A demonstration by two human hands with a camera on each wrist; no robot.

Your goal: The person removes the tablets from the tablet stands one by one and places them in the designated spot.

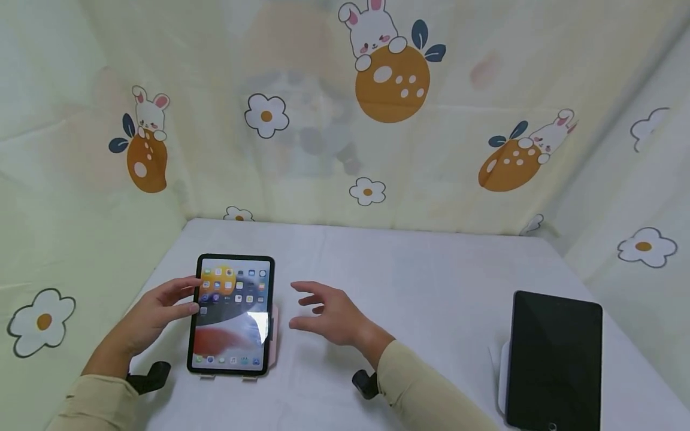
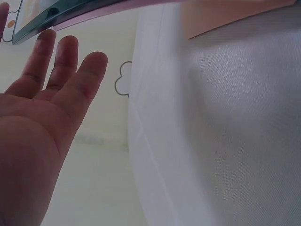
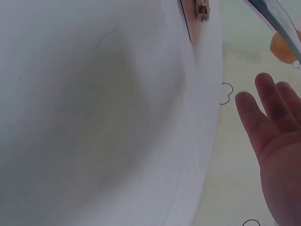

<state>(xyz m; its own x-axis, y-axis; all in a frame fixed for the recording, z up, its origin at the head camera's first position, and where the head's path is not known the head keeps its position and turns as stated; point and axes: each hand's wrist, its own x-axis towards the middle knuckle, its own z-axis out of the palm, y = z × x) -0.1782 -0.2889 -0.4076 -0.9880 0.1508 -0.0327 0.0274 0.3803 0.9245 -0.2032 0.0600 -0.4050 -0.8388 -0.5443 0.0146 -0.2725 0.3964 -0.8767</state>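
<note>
A tablet (image 1: 232, 326) with a lit home screen of app icons leans upright on a pink stand (image 1: 274, 344), left of the table's middle. My left hand (image 1: 156, 311) is at its left edge, with thumb and forefinger tips at the frame. In the left wrist view, the other fingers (image 2: 87, 77) stretch out loosely below the tablet's edge (image 2: 89, 12). To the right of the tablet, my right hand (image 1: 334, 314) hovers apart from it, fingers spread and holding nothing. Part of the stand's base (image 3: 190, 21) shows in the right wrist view.
A second tablet (image 1: 555, 359), its screen dark, stands at the right on a white support (image 1: 504, 377). White cloth covers the table (image 1: 420, 287). Curtains (image 1: 312, 54) printed with rabbits and flowers hang behind and at both sides.
</note>
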